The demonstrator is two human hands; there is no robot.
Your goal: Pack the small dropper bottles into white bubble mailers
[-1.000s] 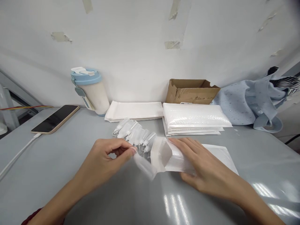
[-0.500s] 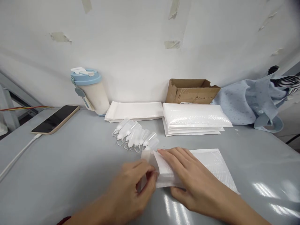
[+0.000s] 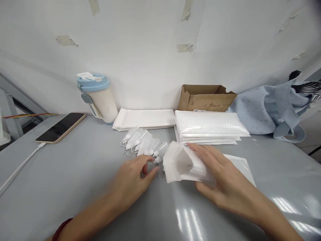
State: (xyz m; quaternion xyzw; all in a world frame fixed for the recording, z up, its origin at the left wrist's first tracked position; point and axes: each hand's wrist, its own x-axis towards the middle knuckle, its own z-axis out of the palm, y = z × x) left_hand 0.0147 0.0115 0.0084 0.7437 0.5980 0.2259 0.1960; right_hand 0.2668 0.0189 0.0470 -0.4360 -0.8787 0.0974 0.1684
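Padded mailer (image 3: 197, 167) is held by the right hand (image 3: 223, 177) over the middle of the desk (image 3: 87, 167), its mouth facing the desk's left edge. We find the right hand clamped on it, fingers over the top and thumb beneath; in our judgement this squeeze bows the walls and spreads the mouth toward the other hand. We cannot tell what lies inside.

The left hand (image 3: 135, 175) has thumb and fingertips apart, nothing seen between them, just beside the small bottles (image 3: 142, 142). These lie in an overlapping row, caps mostly toward the desk's near edge, which we judge puts caps and loops within easy reach.

One flat mailer (image 3: 243, 165) lies partly hidden by the right hand, toward the desk's right edge. Near the back edge we note a mailer stack (image 3: 210, 125) and, left of it, a flatter stack (image 3: 147, 118), probably set back for working room.
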